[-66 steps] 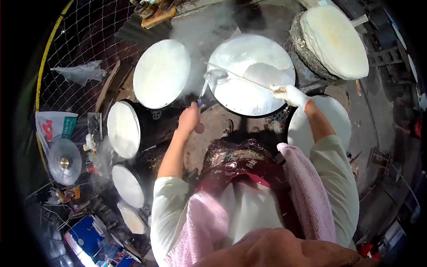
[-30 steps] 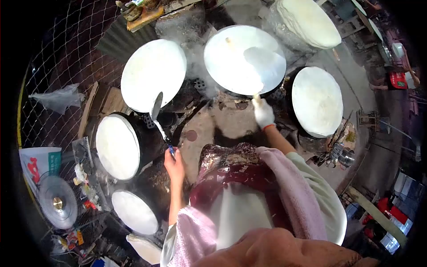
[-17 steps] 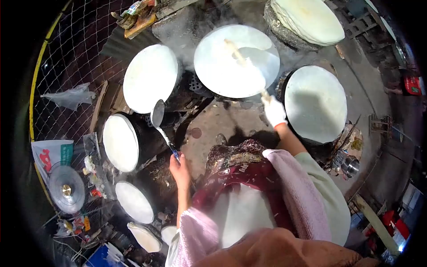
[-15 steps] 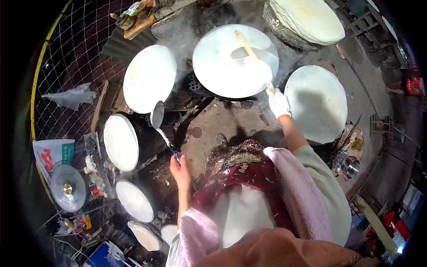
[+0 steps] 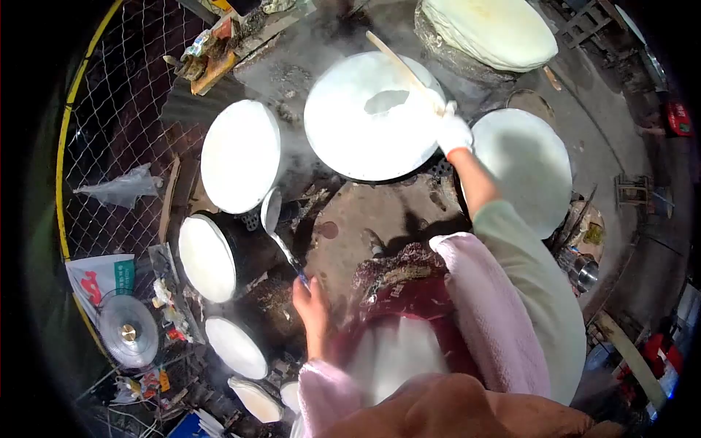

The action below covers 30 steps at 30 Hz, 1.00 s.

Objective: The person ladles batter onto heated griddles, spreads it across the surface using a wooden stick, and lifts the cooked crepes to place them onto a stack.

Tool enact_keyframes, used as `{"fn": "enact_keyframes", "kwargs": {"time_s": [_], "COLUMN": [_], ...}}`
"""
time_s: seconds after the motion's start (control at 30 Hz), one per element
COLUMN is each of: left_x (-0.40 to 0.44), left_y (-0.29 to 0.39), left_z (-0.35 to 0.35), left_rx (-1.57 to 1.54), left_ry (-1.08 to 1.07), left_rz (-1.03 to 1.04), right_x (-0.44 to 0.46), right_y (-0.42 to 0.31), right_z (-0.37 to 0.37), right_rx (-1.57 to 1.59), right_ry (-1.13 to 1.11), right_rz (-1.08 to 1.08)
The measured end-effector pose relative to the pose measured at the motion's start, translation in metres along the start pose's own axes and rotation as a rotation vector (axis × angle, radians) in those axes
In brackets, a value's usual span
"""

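My left hand is wrapped round the blue-ended handle of a ladle, whose bowl hangs by the lower right edge of a round white griddle. In a white glove, my right hand grips a long wooden scraper. The scraper lies slantwise over the right part of the large middle griddle, its far end past the back rim. White batter coats most of that griddle, with a grey patch near its centre. Beside my right forearm is another white-covered griddle.
A thick stack of pale round sheets stands at the back right. More round griddles curve down the left. A fan and a wire net are at the far left. Steam drifts behind the middle griddle.
My right hand has moved up and round the right side of the middle griddle, swinging the scraper over the batter. The ladle, earlier over that griddle, has moved left and down with my left hand.
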<state>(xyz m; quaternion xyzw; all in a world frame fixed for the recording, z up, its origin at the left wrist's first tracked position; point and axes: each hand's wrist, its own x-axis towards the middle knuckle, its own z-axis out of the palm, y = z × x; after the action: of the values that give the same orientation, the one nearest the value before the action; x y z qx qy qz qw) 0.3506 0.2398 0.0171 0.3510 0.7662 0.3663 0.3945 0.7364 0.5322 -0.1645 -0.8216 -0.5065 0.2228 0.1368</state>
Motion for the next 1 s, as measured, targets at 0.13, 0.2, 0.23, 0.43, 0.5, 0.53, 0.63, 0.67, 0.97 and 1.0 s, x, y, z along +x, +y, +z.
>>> {"fn": "enact_keyframes", "kwargs": {"time_s": [0.13, 0.2, 0.23, 0.43, 0.5, 0.53, 0.63, 0.67, 0.97, 1.0], "left_x": [-0.011, -0.008, -0.002, 0.004, 0.009, 0.015, 0.007, 0.004, 0.007, 0.015], "left_y": [0.005, -0.009, -0.025, 0.015, 0.011, 0.004, 0.020, 0.023, 0.000, -0.001], "left_z": [0.003, -0.001, -0.005, 0.014, 0.017, 0.021, 0.036, 0.040, 0.050, 0.053], "left_rx": [-0.045, 0.006, 0.035, -0.075, -0.076, -0.020, -0.081, -0.082, 0.011, 0.033], "left_ry": [0.013, 0.009, 0.012, -0.021, -0.042, -0.040, -0.117, -0.120, -0.109, -0.122], "left_rz": [-0.028, 0.005, 0.036, 0.028, 0.076, 0.145, 0.061, 0.058, 0.085, 0.128], "right_x": [0.059, 0.055, 0.018, -0.122, -0.147, -0.166, -0.197, -0.194, -0.188, -0.178], "right_y": [-0.025, -0.046, -0.065, -0.003, 0.036, 0.031, 0.008, 0.008, 0.016, 0.027], "right_z": [-0.022, -0.026, -0.040, -0.008, 0.026, 0.008, -0.020, -0.025, -0.047, -0.022], "right_rx": [-0.159, -0.137, -0.039, 1.028, 0.990, 1.132, 1.236, 1.250, 1.210, 1.153], "right_ry": [0.022, 0.075, 0.086, 0.065, 0.154, -0.095, -0.385, -0.352, -0.646, -0.498], "right_rz": [-0.082, -0.116, -0.201, -0.114, 0.028, 0.229, 0.339, 0.290, 0.324, 0.207]}}
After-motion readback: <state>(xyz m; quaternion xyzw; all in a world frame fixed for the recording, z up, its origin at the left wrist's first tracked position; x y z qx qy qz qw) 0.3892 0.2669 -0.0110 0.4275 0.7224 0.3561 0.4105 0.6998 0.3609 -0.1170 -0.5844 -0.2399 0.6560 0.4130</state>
